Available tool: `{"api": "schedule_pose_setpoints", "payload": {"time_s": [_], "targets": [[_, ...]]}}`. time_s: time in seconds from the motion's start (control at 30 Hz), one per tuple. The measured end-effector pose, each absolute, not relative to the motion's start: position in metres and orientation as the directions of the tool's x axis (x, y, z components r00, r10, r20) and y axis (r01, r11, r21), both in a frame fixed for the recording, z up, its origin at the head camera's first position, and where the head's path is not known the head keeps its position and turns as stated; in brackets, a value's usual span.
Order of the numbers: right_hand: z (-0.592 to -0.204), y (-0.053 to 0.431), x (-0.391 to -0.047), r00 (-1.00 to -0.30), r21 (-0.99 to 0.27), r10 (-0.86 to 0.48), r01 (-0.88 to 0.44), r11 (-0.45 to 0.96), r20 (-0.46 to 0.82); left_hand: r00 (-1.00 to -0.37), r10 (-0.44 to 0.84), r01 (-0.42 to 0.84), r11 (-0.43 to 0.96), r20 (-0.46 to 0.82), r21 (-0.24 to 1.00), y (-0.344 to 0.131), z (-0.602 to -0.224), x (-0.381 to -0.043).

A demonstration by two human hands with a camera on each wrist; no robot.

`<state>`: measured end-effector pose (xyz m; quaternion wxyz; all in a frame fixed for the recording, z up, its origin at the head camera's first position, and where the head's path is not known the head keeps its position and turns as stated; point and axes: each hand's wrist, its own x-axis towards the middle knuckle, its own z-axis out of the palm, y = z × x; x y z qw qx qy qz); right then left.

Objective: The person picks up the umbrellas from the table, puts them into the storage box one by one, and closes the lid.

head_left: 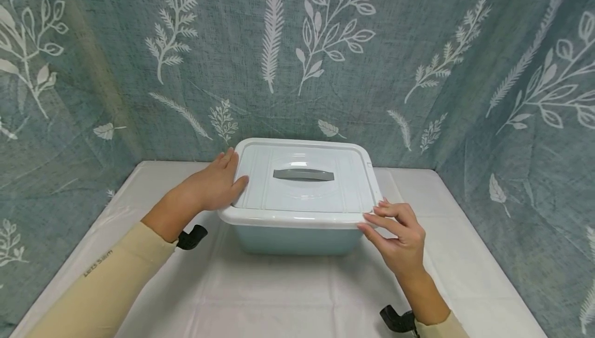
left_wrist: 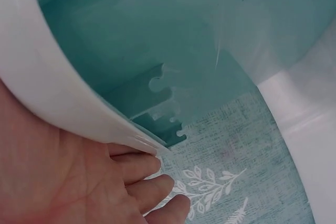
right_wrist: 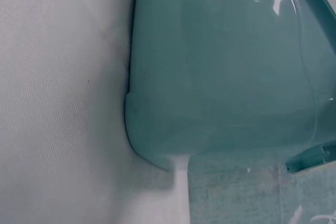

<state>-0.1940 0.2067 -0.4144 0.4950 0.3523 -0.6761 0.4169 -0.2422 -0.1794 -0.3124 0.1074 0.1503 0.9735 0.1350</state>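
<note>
A white lid point(head_left: 304, 198) with a grey handle point(head_left: 303, 174) covers a teal plastic storage box point(head_left: 297, 240). My left hand point(head_left: 211, 183) rests along the lid's left edge, thumb over the top. In the left wrist view, the palm of that hand point(left_wrist: 68, 177) lies against the white rim point(left_wrist: 58, 93), its fingers extending past it. At the front right corner, fingertips and thumb of my right hand point(head_left: 402, 237) touch the lid's rim. The right wrist view has the box's side point(right_wrist: 220, 66) but not the hand. What the box contains is hidden.
A white cloth point(head_left: 279, 296) covers the table under the box. Behind it and at both sides hangs a blue-green curtain point(head_left: 223, 33) with white leaf prints. Black wrist mounts point(head_left: 191, 237) show beneath both forearms.
</note>
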Motion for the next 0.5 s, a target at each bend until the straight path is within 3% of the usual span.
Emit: {"api": "schedule_pose_setpoints", "payload": {"time_s": [0.23, 0.37, 0.5], "targets": [[-0.417, 0.208, -0.195, -0.320, -0.278, -0.048, -0.880, 0.386, 0.946, -0.928, 0.350, 0.270, 0.870, -0.129, 0.412, -0.186, -0.318, -0.245], [-0.419, 0.212, -0.193, -0.420, -0.385, -0.047, -0.866, 0.319, 0.906, -0.934, 0.349, 0.268, 0.820, -0.071, 0.506, -0.196, -0.326, -0.243], [-0.419, 0.220, -0.192, -0.521, -0.502, -0.016, -0.829, 0.246, 0.854, -0.951, 0.309, 0.260, 0.813, -0.008, 0.521, -0.207, -0.335, -0.237]]}}
